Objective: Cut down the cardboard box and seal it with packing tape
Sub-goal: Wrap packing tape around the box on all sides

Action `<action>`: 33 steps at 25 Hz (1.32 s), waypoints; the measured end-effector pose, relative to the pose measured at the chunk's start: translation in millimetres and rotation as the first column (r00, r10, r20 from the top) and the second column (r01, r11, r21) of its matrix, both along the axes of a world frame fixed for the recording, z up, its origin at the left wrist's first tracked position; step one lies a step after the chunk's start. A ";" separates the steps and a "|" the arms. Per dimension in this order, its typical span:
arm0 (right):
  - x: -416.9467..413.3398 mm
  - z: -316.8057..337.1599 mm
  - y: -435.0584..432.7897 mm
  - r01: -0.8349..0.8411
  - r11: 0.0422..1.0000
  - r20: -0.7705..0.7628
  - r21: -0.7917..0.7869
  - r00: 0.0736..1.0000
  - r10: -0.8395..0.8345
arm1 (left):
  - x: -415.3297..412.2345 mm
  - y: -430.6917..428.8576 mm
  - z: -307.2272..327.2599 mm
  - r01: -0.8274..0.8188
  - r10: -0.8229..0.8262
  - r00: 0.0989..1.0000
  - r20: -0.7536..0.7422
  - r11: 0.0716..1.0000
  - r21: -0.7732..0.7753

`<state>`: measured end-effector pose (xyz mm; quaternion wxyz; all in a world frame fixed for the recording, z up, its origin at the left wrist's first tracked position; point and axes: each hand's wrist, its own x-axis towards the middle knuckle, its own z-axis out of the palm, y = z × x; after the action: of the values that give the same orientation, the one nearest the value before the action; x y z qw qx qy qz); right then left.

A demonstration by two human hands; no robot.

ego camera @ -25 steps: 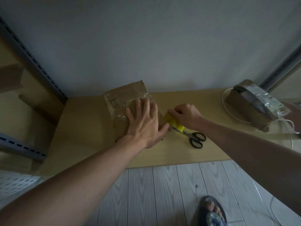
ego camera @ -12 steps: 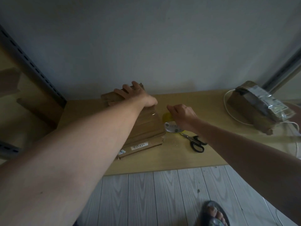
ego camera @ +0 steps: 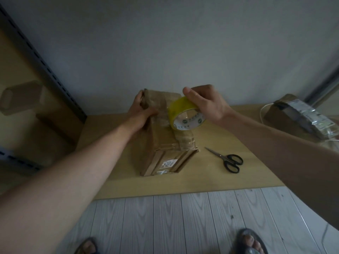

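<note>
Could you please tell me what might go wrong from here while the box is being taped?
1. The left hand grips only the far end of the box, so a pull on the tape could slide or turn it.
2. The right hand holds the tape roll above the box, so the strip may land crooked or wrinkle.
3. The scissors lie beside the box, under the right forearm, which could knock them.
</note>
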<state>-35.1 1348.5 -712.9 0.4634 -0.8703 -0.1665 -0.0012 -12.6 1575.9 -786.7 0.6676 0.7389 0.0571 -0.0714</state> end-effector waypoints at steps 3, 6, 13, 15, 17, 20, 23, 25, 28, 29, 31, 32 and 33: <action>-5.0 -3.3 24.6 -0.056 0.998 -0.043 0.022 0.997 0.057 | -13.3 4.4 -3.7 0.003 -0.006 0.998 0.055 0.999 0.048; -2.5 -5.3 37.9 -0.068 0.997 -0.076 0.035 0.995 0.071 | -19.2 7.4 -2.3 0.041 -0.053 0.997 0.056 0.978 0.203; 15.7 24.2 18.9 -0.161 0.897 0.151 -0.411 0.959 0.241 | -26.5 18.0 1.5 0.059 -0.110 0.987 0.116 0.927 0.370; 16.9 21.0 -3.4 -0.124 0.836 0.157 -0.534 0.957 0.243 | -23.8 16.7 -1.6 0.045 -0.104 0.984 0.142 0.927 0.372; 13.4 5.0 -22.2 -0.073 0.782 0.120 -0.619 0.975 0.186 | -19.7 14.5 -3.9 0.040 -0.110 0.980 0.166 0.927 0.374; 4.5 -31.7 -33.2 -0.027 0.769 0.103 -0.639 0.987 0.120 | -18.3 15.1 -6.8 0.058 -0.120 0.979 0.164 0.939 0.340; -4.6 -69.2 -27.4 0.025 0.804 0.196 -0.594 0.974 0.115 | -18.9 16.8 -9.6 0.075 -0.138 0.978 0.154 0.931 0.357; -12.5 -91.2 -18.9 0.031 0.866 0.223 -0.498 0.970 0.093 | -20.7 16.9 -3.0 0.054 -0.141 0.975 0.174 0.903 0.426; -15.4 -108.4 -16.4 0.050 0.918 0.228 -0.394 0.973 0.045 | -28.0 2.2 24.8 -0.050 -0.209 0.958 0.195 0.549 0.834; -15.4 -108.7 -16.5 0.046 0.926 0.220 -0.375 0.975 0.041 | -32.9 -9.4 37.6 -0.017 -0.211 0.971 0.112 0.409 0.913; -15.3 -105.7 -18.5 0.037 0.936 0.185 -0.351 0.982 0.030 | -43.6 -41.8 55.0 0.255 -0.118 0.966 -0.228 0.335 0.907; -15.1 -104.1 -19.2 0.036 0.939 0.159 -0.341 0.987 0.020 | -46.6 -57.6 56.9 0.377 -0.060 0.922 -0.381 0.357 0.855; -14.9 -102.8 -19.9 0.046 0.943 0.129 -0.328 0.992 -0.003 | -49.2 -70.9 56.4 0.425 -0.027 0.894 -0.447 0.365 0.828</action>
<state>-50.1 1328.6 -815.8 0.2994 -0.9358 -0.1828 -0.0343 -61.7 1505.1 -730.3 0.1141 0.9547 0.1030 -0.2547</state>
